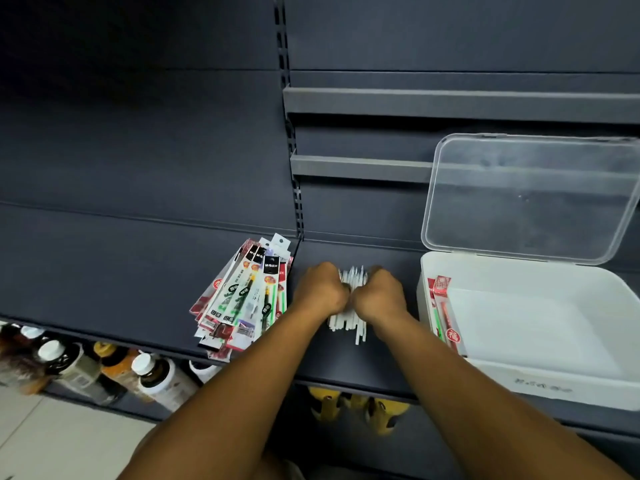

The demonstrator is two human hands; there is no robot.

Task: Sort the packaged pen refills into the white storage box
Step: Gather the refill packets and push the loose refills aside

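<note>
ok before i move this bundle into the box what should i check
1. Left hand grips the white bundle: ok.
2. Right hand grips it too: ok.
3. Bundle ends flush: not ok, near ends staggered.
4. Lid of the white box open: ok.
5. Free room in the box beside the red packets: ok.
6. Every refill held: cannot tell.

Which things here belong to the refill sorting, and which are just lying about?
Job: left hand and right hand gripping a white bundle; fanned refill pile; white storage box, clear lid open, red packets inside its left end.
Lying about: bottles and yellow items below the dark shelf.
</note>
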